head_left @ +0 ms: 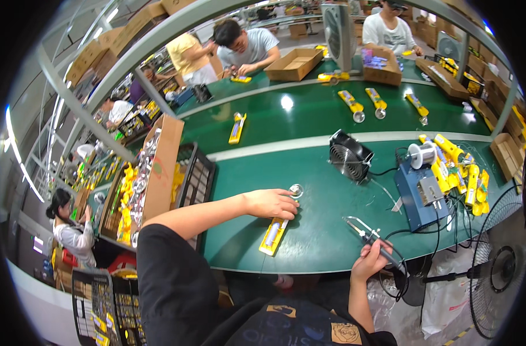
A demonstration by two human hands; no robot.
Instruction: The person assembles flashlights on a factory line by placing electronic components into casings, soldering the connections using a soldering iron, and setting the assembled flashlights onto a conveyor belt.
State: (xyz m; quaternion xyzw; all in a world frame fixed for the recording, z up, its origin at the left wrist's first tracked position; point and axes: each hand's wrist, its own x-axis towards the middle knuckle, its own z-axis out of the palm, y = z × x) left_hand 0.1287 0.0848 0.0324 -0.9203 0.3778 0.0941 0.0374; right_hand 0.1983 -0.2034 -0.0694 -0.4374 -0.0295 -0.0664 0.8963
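On the green bench my left hand (273,204) curls over the upper part of an opened yellow flashlight (267,247). Its battery section with a pale purple cell shows below my fingers, and its round clear head (296,190) pokes out past the fingertips. A thin wire trails from the lower end. Farther right, my right hand (371,262) is closed round the dark handle of a soldering iron (368,235). The iron's bent metal tip points up and left, apart from the flashlight.
A small black fan (350,157) and a blue soldering station (419,193) with a solder spool (422,155) stand right, beside piled yellow flashlights (473,181). Cables run along the right edge. A black crate (197,176) borders the left. Flashlights lie on the conveyor (309,109); co-workers sit beyond.
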